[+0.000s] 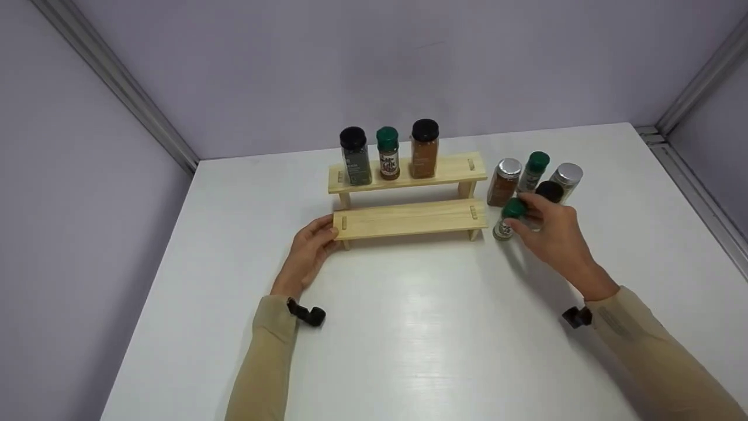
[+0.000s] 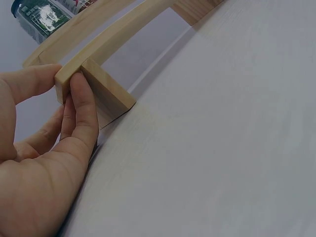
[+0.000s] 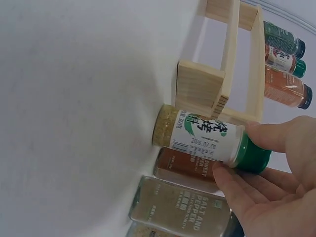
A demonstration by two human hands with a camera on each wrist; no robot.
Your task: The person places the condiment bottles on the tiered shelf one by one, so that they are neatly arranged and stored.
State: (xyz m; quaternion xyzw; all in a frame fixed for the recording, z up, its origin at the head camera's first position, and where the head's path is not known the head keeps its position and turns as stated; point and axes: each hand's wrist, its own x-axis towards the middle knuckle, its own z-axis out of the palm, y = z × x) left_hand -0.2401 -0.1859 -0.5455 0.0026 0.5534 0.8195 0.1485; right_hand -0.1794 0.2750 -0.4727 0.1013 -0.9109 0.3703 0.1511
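A two-tier wooden rack (image 1: 409,219) stands on the white table. My left hand (image 1: 310,251) pinches the left end of its lower shelf, thumb on one face and fingers on the other, as the left wrist view shows. At the rack's right, my right hand (image 1: 552,234) holds a green-capped spice jar (image 3: 202,136) by its cap, thumb on one side and fingers on the other. This jar is upright, with a white label and yellowish contents. Three spice jars stand on the upper shelf: a black-capped green one (image 1: 357,164), a green-capped one (image 1: 389,161) and a black-capped orange one (image 1: 424,155).
Close behind the right hand are a silver-capped reddish jar (image 1: 502,187), a green-capped jar (image 1: 533,172), a silver-capped jar (image 1: 567,178) and a black-capped salt and pepper jar (image 3: 180,207). A pale wall (image 1: 409,70) rises behind the table (image 1: 397,339).
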